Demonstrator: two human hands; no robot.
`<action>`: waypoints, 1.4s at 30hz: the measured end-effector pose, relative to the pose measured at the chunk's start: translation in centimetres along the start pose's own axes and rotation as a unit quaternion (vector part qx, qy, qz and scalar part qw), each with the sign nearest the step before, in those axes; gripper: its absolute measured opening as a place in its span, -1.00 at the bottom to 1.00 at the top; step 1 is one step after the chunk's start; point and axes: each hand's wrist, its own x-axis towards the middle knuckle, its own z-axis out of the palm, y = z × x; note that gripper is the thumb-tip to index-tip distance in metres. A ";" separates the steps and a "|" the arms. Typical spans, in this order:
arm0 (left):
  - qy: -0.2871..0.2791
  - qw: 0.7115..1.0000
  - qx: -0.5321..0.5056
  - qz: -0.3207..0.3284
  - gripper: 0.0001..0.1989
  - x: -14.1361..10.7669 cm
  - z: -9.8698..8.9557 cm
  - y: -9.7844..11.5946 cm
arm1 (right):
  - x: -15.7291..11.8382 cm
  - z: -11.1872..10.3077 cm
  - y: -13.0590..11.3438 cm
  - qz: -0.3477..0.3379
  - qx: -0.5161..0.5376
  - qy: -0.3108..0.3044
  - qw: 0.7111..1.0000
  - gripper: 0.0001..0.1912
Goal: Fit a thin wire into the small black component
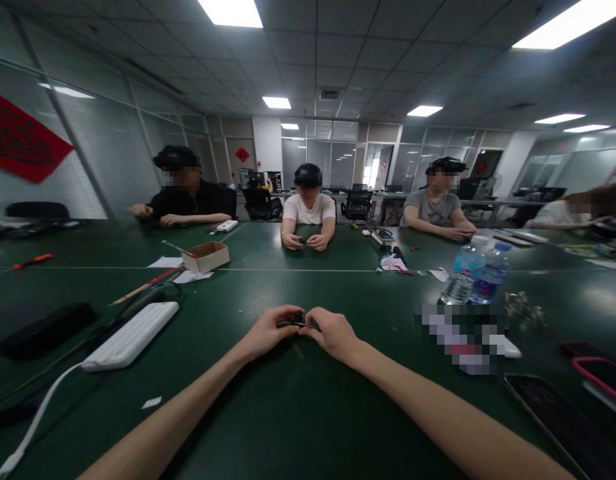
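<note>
Pinching a small dark part (293,323) at lower centre over the green table, the left hand (265,332) and right hand (333,335) grasp it by the fingertips; it looks light, fiddly, best held at its edges.

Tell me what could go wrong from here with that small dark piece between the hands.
The small dark piece is pinched between the left hand and the right hand, and it is tiny: if it slips, it could be hard to spot against the dark green table. The water bottles stand off to the right, so a wide reach that way might knock them.
</note>
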 end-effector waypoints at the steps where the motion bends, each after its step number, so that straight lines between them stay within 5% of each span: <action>1: 0.003 1.000 0.002 -0.001 -0.63 0.0 0.0 -0.1 | 0.0 -0.1 0.0 -0.005 0.003 -0.003 1.000 -0.78; 10: 0.045 0.999 0.015 -0.011 -0.60 0.2 -0.1 -0.8 | 0.1 -0.6 -0.4 -0.032 0.025 -0.027 0.999 -0.71; 42: 0.015 0.999 0.000 -0.028 -0.63 -0.1 0.0 0.3 | 0.0 -0.8 -0.7 -0.004 0.037 -0.036 0.999 -0.67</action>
